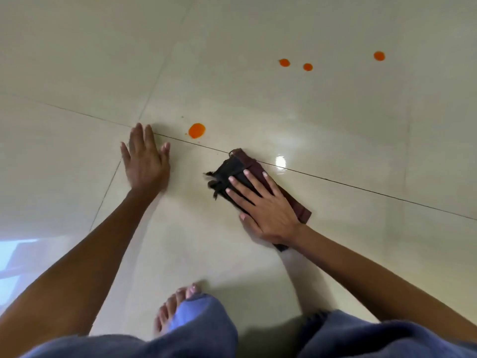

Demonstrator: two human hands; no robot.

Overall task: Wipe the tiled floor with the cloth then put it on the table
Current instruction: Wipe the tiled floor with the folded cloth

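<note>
A dark, folded cloth [242, 161] with a maroon edge and frayed black fringe lies flat on the glossy cream tiled floor [335, 120]. My right hand [263, 205] presses on it with straight, spread fingers. My left hand [145, 161] rests flat on the floor to the left, fingers spread, holding nothing. An orange spot [196, 130] sits on the tile between and just beyond the two hands, a short way from the cloth's far end. The table is not in view.
Three smaller orange spots lie farther off: two close together [284, 62] [307, 66] and one at the far right [379, 56]. Dark grout lines cross the floor. My bare foot [178, 303] and blue-trousered knees fill the bottom edge.
</note>
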